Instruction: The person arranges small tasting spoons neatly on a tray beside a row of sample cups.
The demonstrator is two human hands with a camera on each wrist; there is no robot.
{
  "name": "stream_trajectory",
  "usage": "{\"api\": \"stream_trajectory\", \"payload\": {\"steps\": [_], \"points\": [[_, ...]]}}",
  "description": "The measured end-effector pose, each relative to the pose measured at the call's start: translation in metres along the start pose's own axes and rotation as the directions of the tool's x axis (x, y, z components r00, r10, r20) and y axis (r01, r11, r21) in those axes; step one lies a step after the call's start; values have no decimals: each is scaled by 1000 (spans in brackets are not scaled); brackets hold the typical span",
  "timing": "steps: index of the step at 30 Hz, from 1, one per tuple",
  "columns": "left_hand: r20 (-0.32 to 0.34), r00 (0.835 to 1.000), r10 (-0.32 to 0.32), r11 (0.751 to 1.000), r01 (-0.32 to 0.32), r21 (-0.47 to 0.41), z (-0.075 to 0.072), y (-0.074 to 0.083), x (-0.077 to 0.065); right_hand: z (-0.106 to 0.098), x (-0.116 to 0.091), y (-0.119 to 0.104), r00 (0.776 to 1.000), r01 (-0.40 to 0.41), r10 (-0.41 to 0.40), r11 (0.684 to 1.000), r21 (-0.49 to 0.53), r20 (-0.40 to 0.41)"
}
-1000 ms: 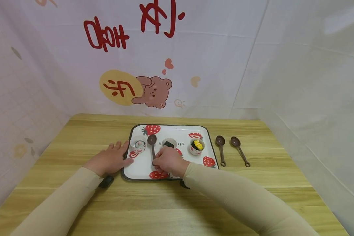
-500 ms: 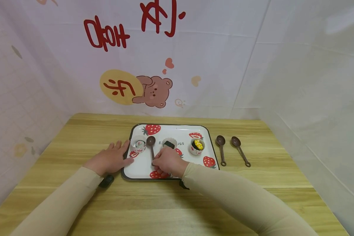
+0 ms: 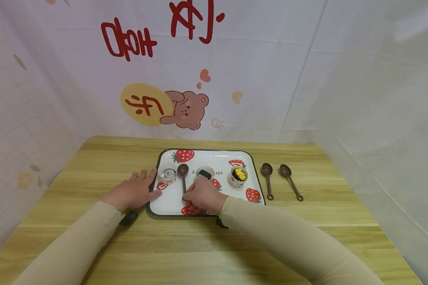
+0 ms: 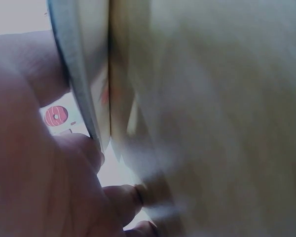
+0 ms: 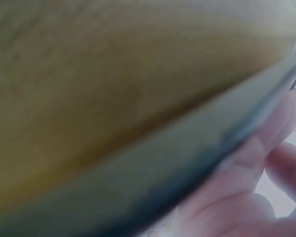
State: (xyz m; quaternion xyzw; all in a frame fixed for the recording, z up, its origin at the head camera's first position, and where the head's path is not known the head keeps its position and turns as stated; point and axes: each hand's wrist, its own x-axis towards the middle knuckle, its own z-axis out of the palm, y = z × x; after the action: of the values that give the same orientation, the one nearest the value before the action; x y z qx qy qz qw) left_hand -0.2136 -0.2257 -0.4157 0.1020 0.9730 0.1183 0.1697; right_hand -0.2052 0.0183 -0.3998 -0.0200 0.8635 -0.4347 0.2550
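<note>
A white strawberry-print tray (image 3: 164, 206) with a dark rim lies on the table. My right hand (image 3: 207, 194) pinches the handle end of a brown spoon (image 3: 183, 171) between thumb and fingers. The spoon lies over the tray, bowl pointing away, between a paper cup with a sushi roll (image 3: 169, 173) and a middle cup with a black-wrapped piece (image 3: 204, 174). My left hand (image 3: 133, 192) rests at the tray's left edge, fingers spread and thumb over the rim. In the left wrist view the tray's rim (image 4: 79, 74) passes beside the thumb.
A third paper cup holds a yellow-topped sushi (image 3: 239, 174) on the tray's right side. Two more brown spoons, one nearer (image 3: 267, 174) and one farther right (image 3: 286, 172), lie on the wooden table (image 3: 328, 198). Printed white cloth (image 3: 256, 59) hangs behind and at both sides.
The spoon's bowl has shifted slightly left and toward me, with my right hand still pinching its handle. My left hand has stayed at the tray's edge.
</note>
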Motion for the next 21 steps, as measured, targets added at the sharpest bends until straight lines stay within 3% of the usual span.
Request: {"api": "stream_trajectory", "payload": {"steps": [21], "points": [[4, 1000, -1, 1000, 1, -2, -1, 1, 0, -1, 1, 2, 1000, 7, -6, 999, -46, 17]]}}
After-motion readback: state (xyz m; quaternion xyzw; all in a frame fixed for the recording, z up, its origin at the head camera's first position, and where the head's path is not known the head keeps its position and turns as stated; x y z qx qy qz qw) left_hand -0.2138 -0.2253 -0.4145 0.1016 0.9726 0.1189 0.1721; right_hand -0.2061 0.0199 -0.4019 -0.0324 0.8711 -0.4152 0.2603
